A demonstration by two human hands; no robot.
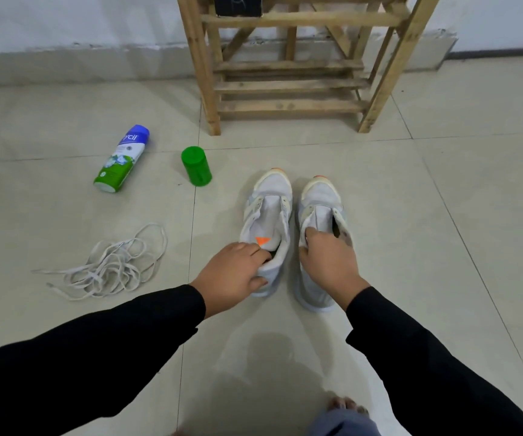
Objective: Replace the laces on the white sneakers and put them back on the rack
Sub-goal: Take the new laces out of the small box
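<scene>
Two white sneakers without laces stand side by side on the tiled floor, toes pointing toward the wooden rack (288, 86). My left hand (233, 273) grips the heel collar of the left sneaker (271, 199), fingers curled into its opening beside an orange tag. My right hand (328, 262) grips the collar of the right sneaker (320, 196), fingers hooked inside. A tangled pile of white laces (112, 265) lies on the floor to the left, apart from both hands.
A blue, white and green spray can (122, 158) lies on its side at the left. A green cap (196, 166) stands between it and the sneakers. A dark item (237, 4) sits on the rack's upper shelf. My bare toes (345, 404) show at the bottom.
</scene>
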